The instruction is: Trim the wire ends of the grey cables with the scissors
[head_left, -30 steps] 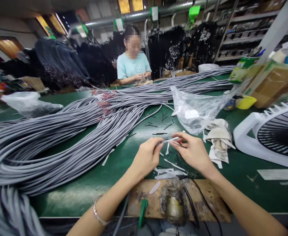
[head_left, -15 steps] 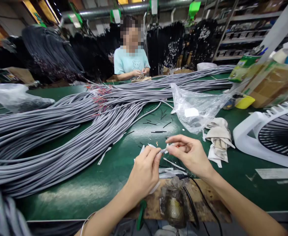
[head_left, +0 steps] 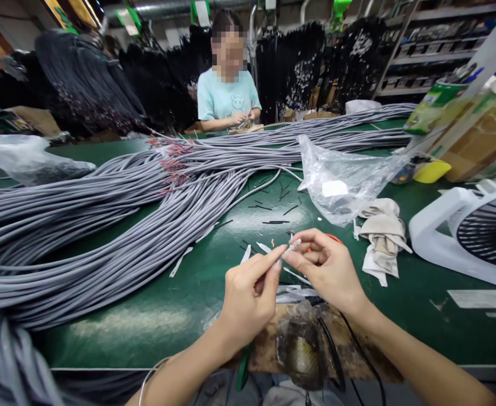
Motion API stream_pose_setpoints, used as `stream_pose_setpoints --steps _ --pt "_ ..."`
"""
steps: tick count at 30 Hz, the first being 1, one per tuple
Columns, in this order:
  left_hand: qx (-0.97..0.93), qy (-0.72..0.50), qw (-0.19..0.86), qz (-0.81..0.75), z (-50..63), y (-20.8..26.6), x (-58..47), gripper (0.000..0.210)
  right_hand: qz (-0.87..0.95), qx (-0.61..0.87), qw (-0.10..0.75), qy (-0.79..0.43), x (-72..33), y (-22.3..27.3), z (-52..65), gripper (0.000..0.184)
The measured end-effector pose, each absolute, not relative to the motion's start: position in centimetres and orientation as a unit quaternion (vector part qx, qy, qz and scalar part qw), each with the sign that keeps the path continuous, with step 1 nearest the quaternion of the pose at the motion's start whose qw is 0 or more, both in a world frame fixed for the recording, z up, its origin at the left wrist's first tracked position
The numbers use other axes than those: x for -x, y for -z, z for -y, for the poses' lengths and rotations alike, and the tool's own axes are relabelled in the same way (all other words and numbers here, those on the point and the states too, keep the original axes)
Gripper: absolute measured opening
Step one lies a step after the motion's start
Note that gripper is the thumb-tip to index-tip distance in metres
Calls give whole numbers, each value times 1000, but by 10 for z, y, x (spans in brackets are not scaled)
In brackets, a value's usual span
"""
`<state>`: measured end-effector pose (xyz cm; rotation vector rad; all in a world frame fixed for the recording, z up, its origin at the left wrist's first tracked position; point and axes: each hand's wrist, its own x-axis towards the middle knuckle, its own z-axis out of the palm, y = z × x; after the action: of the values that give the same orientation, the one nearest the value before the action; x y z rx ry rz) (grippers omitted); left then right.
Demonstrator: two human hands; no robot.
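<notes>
Both hands pinch one small white strip above the green table [head_left: 154, 332].

The left hand [head_left: 248, 296] and right hand [head_left: 328, 268] grip the white strip [head_left: 289, 248] by fingertips; its long axis runs roughly 8 to 2 o'clock. Grey cables [head_left: 104, 225] crowd 9 o'clock, a plastic bag [head_left: 341, 180] sits at 1 o'clock; bare table lies at 12.

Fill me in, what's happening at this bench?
A person at a green table pinches a small pale piece between the fingertips of the left hand and right hand; what it is exactly is too small to tell. A big bundle of grey cables lies across the table to the left, a clear plastic bag and white fan to the right. Across the table, another person handles something small too.
</notes>
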<state>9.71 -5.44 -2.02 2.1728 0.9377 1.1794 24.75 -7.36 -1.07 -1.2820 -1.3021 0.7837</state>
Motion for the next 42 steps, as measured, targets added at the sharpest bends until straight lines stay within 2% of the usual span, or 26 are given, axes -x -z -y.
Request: stream_pose_setpoints --steps 2,4,8,19,25,27,31,35,37,40,42 --pt "-771 -443 263 -375 54 17 -95 28 586 562 539 -223 -247 12 76 20" --pt "-748 -453 282 -395 54 15 -93 28 636 555 521 -125 -246 12 79 9" --pt "-731 -458 312 -398 53 15 -91 28 701 519 486 -48 -244 13 81 14" --pt "-729 -456 335 -386 54 18 -91 26 713 512 476 -50 -245 16 80 13" --pt "-748 -435 335 -373 55 21 -90 26 689 532 466 -160 -242 9 79 23" --pt "-749 -425 349 -369 56 21 -92 25 690 528 469 -160 -241 10 80 22" --pt "-745 -426 352 -373 56 18 -97 25 710 508 487 11 -241 18 84 13" --pt "-743 -432 354 -368 57 16 -100 25 726 491 451 170 -243 22 86 8" --pt "-758 -442 302 -373 58 18 -99 24 726 488 460 152 -241 20 84 8" --pt "-795 -468 120 -368 58 23 -95 25 706 517 483 38 -237 18 83 14" --pt "-811 -465 36 -354 57 23 -94 27 691 532 489 25 -234 18 84 15"
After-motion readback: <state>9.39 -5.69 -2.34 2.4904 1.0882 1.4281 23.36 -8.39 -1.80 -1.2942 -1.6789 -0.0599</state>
